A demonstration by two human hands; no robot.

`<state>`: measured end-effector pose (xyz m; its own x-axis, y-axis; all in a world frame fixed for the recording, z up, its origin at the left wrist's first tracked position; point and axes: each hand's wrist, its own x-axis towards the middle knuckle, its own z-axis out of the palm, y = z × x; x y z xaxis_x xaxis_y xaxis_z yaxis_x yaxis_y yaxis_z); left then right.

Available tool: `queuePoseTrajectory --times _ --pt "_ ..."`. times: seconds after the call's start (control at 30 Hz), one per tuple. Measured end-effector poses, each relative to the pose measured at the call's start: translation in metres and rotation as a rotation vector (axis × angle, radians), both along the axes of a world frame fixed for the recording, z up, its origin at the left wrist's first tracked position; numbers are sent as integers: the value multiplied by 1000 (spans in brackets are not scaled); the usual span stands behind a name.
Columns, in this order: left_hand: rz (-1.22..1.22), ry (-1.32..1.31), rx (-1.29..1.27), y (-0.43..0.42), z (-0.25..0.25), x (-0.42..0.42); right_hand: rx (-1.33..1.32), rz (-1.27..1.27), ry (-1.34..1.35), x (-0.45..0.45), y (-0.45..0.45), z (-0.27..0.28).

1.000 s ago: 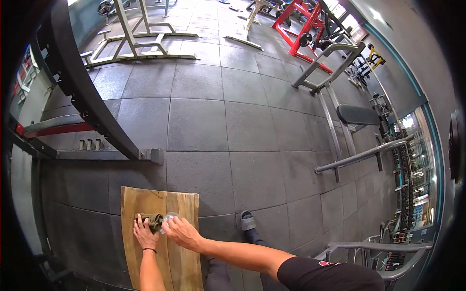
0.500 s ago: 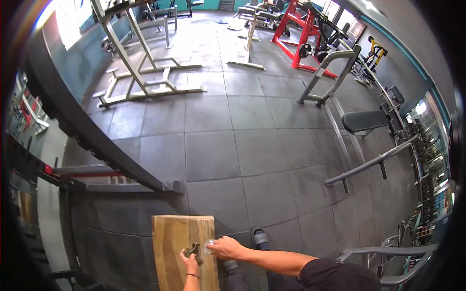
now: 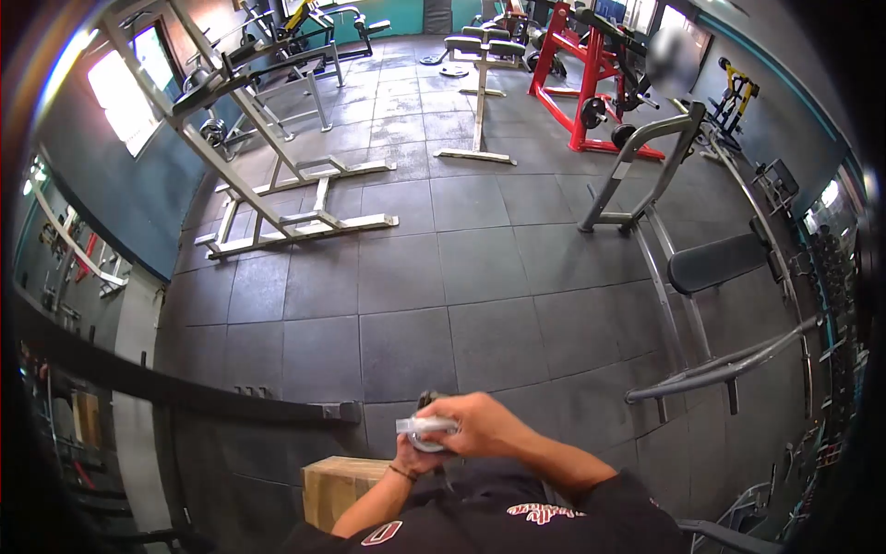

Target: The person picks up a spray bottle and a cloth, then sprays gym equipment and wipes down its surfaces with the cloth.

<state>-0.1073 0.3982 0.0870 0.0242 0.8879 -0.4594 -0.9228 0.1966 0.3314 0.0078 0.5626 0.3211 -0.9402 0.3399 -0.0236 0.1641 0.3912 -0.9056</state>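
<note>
My right hand (image 3: 472,426) is closed round a clear, shiny object (image 3: 430,432), perhaps a small container, held in front of my chest. Just below and left of it, my left hand (image 3: 415,455) is partly hidden behind that object and my right hand. A dark bit of cloth (image 3: 426,399) shows above the hands, and the left fingers seem wrapped round it. The wooden box or bench (image 3: 343,473) stands below and left of my hands, partly covered by my left forearm.
A dark rack upright (image 3: 221,399) crosses the lower left. A padded bench (image 3: 718,262) with grey tubing stands right. Further off are a light metal rack (image 3: 277,222) and a red machine (image 3: 577,83). Grey rubber tiles (image 3: 406,346) cover the floor.
Both hands have risen from the wooden top towards my chest, taking the cloth and the clear object along. The view has tilted up, showing more of the room.
</note>
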Motion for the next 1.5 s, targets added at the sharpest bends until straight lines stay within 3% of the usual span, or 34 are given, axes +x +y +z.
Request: queuePoseTrajectory --times 0.07,0.17,0.27,0.37,0.47,0.53,0.67,0.7,0.8,0.9,0.93,1.0,1.03,1.13,1.17,1.2,1.3,1.4,1.5 --pt "40 -4 35 70 30 -24 -235 -13 153 -17 58 15" --pt "43 -114 239 151 53 -62 -89 32 327 -53 145 34" --pt "60 -142 223 231 83 -98 -41 14 516 -100 228 22" --pt "-39 -193 318 310 82 -151 -475 69 510 -152 302 6" --pt "-134 -174 227 390 70 -218 -580 51 243 -200 380 3" --pt "-210 -192 209 451 75 -264 -494 88 270 -234 441 -6" --pt "-286 -327 191 574 102 -341 -580 88 375 -294 549 23" --pt "-320 -281 98 603 114 -358 -579 113 401 -310 577 31" --pt "-500 -201 319 690 110 -405 -696 248 380 -353 661 41" --pt "-558 -135 173 775 117 -450 -692 380 510 -413 748 17" --pt "-627 -106 287 804 123 -468 -731 378 493 -432 777 13" --pt "-538 -91 179 858 138 -503 -717 330 508 -476 831 7" --pt "-504 -213 286 885 129 -524 -583 278 524 -500 859 4" --pt "-160 122 104 955 120 -576 -511 99 422 -565 937 4" --pt "-28 107 143 977 123 -587 -478 38 399 -589 961 -2" --pt "131 160 -52 1002 143 -596 -432 13 353 -610 984 7" --pt "294 113 63 1057 134 -648 -300 -84 270 -676 1046 28" --pt "401 -23 82 1120 144 -693 -527 -239 143 -735 1098 48" --pt "450 -72 144 1197 139 -748 -677 -274 280 -802 1161 10"
